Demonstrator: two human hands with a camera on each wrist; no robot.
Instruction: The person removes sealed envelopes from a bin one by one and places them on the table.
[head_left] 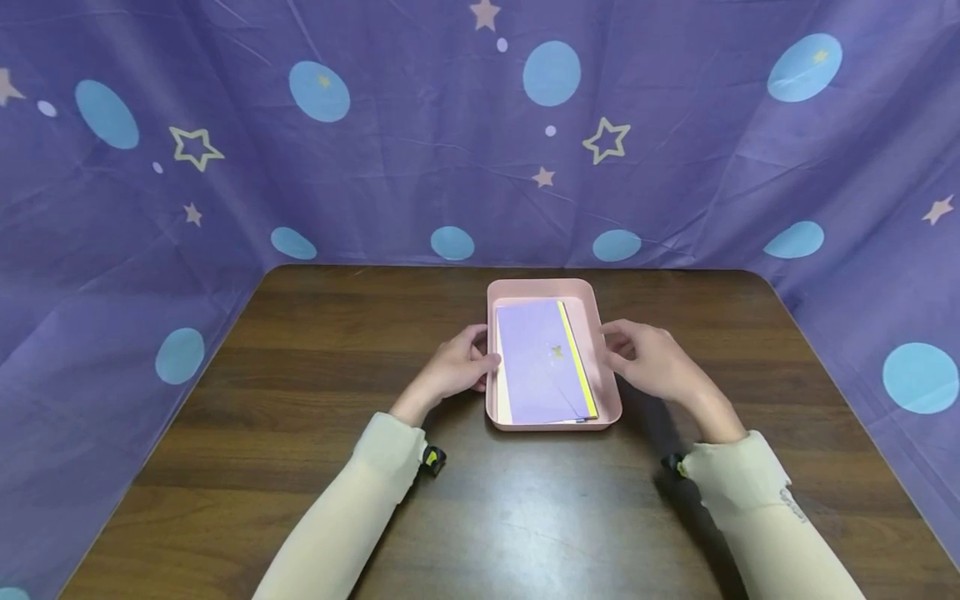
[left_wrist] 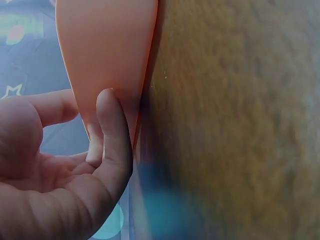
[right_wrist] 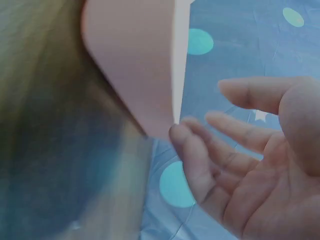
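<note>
A shallow pink tray (head_left: 538,288) lies on the table. Inside it is a purple envelope (head_left: 536,362) bearing a small gold mark, with yellow-edged and white papers showing from beneath. My left hand (head_left: 452,365) grips the tray's left side, thumb over the rim and fingers against the outer wall. In the left wrist view the fingertips lie on that pink wall. My right hand (head_left: 656,358) is at the opposite side, fingers loosely bent and thumb apart from them. Its fingertips (right_wrist: 179,134) reach the tray's edge in the right wrist view.
The brown wooden table (head_left: 337,358) extends around the tray. Purple cloth (head_left: 420,133) printed with blue spots and stars hangs at the back and along both sides. Dark wrist straps (head_left: 432,459) sit at the cuffs of the pale sleeves (head_left: 345,517).
</note>
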